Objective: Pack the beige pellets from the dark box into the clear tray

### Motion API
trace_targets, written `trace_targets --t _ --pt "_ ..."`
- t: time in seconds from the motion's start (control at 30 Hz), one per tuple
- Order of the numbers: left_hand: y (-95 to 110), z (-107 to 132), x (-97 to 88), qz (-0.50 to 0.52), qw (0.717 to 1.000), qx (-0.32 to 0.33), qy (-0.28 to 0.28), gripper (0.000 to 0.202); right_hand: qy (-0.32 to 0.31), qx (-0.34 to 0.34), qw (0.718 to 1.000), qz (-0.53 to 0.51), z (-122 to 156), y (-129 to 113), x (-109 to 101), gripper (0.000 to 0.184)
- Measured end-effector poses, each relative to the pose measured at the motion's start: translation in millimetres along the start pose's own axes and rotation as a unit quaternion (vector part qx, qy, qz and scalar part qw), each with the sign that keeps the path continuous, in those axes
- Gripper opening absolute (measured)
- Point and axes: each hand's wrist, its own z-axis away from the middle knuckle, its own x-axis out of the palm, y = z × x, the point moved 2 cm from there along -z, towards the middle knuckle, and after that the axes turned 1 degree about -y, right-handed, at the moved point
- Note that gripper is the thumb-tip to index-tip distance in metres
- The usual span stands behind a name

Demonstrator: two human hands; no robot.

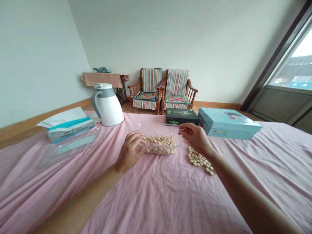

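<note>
A clear plastic box (160, 150) full of small, round, beige pieces rests on the pink cloth. My left hand (131, 149) grips its left end, fingers curled over the side and the thumb along the front. Behind the box its transparent lid (167, 124) stands raised, hard to make out against the cloth. The fingertips of my right hand (196, 138) are closed on the right edge of this lid. Just below my right hand lies a loose pile of the same beige pieces (199, 161), partly covered by the wrist.
A white and grey jug (110, 107) and a tissue pack (69, 125) stand at the left, with a clear plastic sheet or bag (76, 145) before them. Behind my right hand are a black box (181, 115) and a light blue box (229, 122). Two chairs stand beyond.
</note>
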Motion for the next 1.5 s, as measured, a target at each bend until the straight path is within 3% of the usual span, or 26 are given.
trace_targets --t 0.07,0.17,0.37,0.53,0.63,0.73,0.87,1.1,1.3,1.5 --pt "5 1 2.4 -0.004 1.0 0.005 -0.013 0.008 -0.017 0.007 0.996 -0.09 1 -4 5 0.022" --pt "7 0 3.3 -0.017 1.0 0.016 -0.02 0.009 0.024 0.018 0.995 -0.095 0 -1 0 0.022" --pt "3 1 3.1 -0.033 0.998 0.035 -0.031 0.01 0.071 0.049 0.994 0.069 -3 36 -30 0.021" --pt "1 2 3.5 -0.039 0.998 0.038 -0.04 0.011 0.08 0.071 0.955 0.275 12 83 -56 0.022" --pt "1 1 3.3 -0.045 0.997 0.041 -0.048 0.011 0.084 0.083 0.95 0.289 22 107 -65 0.032" --pt "2 1 2.0 -0.05 0.997 0.042 -0.052 0.011 0.021 0.083 0.957 0.278 28 120 -60 0.048" --pt "3 1 0.2 -0.054 0.996 0.043 -0.053 0.008 -0.089 0.08 0.94 0.318 26 115 -45 0.059" --pt "2 2 0.9 -0.066 0.996 0.043 -0.045 0.007 -0.147 0.077 0.894 0.416 1 88 -17 0.057" --pt "1 3 0.6 -0.059 0.996 0.04 -0.056 0.011 -0.189 0.074 0.889 0.41 -7 88 -6 0.036" --pt "2 2 0.5 -0.053 0.996 0.035 -0.056 0.012 -0.22 0.018 0.902 0.371 17 70 -17 0.025"
